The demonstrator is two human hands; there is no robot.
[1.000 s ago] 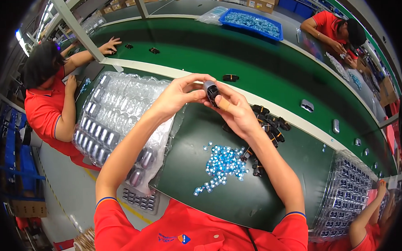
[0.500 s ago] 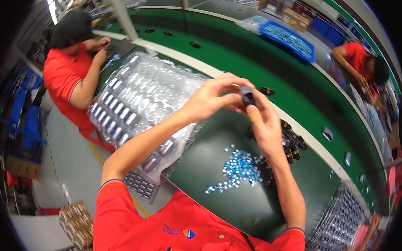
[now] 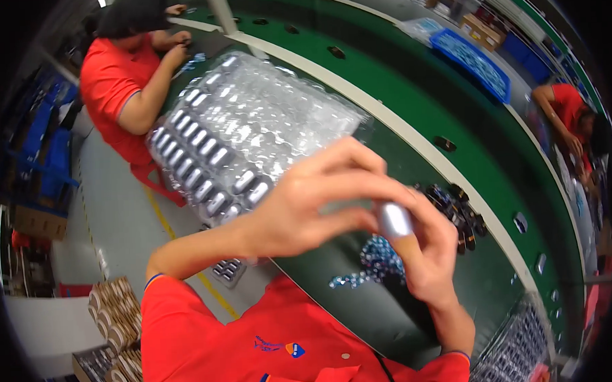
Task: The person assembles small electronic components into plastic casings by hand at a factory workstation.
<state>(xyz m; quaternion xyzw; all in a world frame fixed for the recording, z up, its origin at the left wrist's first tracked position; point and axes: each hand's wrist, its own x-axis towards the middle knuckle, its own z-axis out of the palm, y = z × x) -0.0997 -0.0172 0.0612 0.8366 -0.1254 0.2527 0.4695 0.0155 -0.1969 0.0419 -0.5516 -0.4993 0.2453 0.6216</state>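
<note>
Silver part (image 3: 396, 220) nearer, snug between fingers (image 3: 433, 217)

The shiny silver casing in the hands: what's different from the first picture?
The silver casing has turned: its smooth side faces the camera, instead of its dark opening. The left hand and right hand came closer to the camera. The right hand still holds the casing. The small blue pieces and black parts stay piled on the table.

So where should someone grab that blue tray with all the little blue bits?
Probably take the blue tray by both short ends, one hand coming from each: it's long and shallow, and little blue bits spread across it, so keep it level.
</note>
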